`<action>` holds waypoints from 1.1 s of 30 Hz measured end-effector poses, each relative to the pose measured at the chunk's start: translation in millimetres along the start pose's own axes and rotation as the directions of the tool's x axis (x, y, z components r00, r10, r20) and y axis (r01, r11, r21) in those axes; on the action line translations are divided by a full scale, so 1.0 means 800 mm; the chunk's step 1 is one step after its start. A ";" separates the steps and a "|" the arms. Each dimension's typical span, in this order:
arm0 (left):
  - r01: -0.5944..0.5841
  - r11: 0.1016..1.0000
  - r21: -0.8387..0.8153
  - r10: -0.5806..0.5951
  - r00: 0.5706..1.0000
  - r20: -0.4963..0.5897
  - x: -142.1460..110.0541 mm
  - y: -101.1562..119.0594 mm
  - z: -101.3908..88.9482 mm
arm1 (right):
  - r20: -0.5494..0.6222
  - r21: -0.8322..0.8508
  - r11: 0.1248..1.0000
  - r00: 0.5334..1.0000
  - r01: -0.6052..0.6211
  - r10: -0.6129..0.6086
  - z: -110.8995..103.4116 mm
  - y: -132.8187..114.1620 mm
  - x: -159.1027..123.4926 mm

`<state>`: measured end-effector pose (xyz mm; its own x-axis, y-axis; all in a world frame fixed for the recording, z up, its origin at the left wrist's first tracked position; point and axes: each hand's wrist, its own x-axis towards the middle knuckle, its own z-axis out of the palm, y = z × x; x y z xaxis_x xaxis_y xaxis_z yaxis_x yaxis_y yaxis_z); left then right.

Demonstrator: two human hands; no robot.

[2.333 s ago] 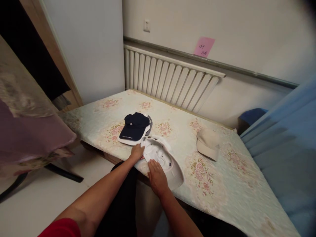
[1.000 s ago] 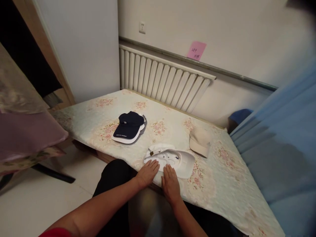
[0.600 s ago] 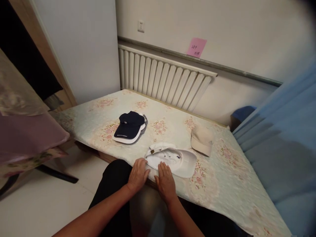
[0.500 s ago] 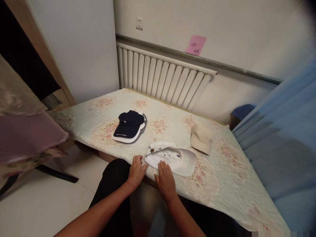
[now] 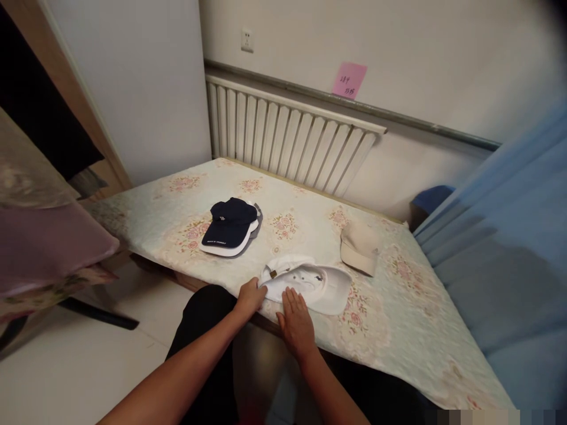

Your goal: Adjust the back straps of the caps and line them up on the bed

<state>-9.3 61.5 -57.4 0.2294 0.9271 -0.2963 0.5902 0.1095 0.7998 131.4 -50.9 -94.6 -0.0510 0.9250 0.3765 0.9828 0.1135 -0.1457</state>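
A white cap (image 5: 316, 286) lies flattened near the front edge of the floral-covered table (image 5: 398, 319), its strap end to the left. My left hand (image 5: 250, 297) is curled at that left end, fingers pinching the cap's edge. My right hand (image 5: 296, 321) rests flat on the cap's near side, fingers stretched out. A navy cap (image 5: 229, 222) sits on top of a white cap further back left. A beige cap (image 5: 358, 248) lies at the back right.
A white radiator (image 5: 287, 139) runs along the wall behind the table. A blue curtain (image 5: 505, 254) hangs at the right. A pink cushion (image 5: 44, 248) sits at the left. A pink note (image 5: 349, 80) is stuck on the wall.
The white cap was turned round and laid flat, brim to the right. My left hand slid from the cap's top to its left end and curled onto the edge.
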 end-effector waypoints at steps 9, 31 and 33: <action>-0.036 0.992 0.123 0.041 0.999 -0.035 -0.004 -0.016 -0.002 | 0.001 0.018 1.000 1.000 -0.002 0.002 0.000 0.000 -0.001; -0.017 0.948 0.318 0.034 0.998 -0.050 -0.010 -0.014 -0.008 | 0.012 0.069 0.996 0.999 0.048 -0.049 0.025 -0.041 0.017; -0.012 0.949 0.314 0.026 0.999 -0.042 -0.011 -0.013 -0.008 | 0.005 0.048 0.999 1.000 0.026 -0.026 0.021 -0.033 0.009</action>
<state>-22.8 54.4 -59.6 0.2122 0.9439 -0.2528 0.8006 -0.0196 0.5989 102.5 -41.1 -103.9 -0.0773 0.9236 0.3755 0.9715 0.1544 -0.1798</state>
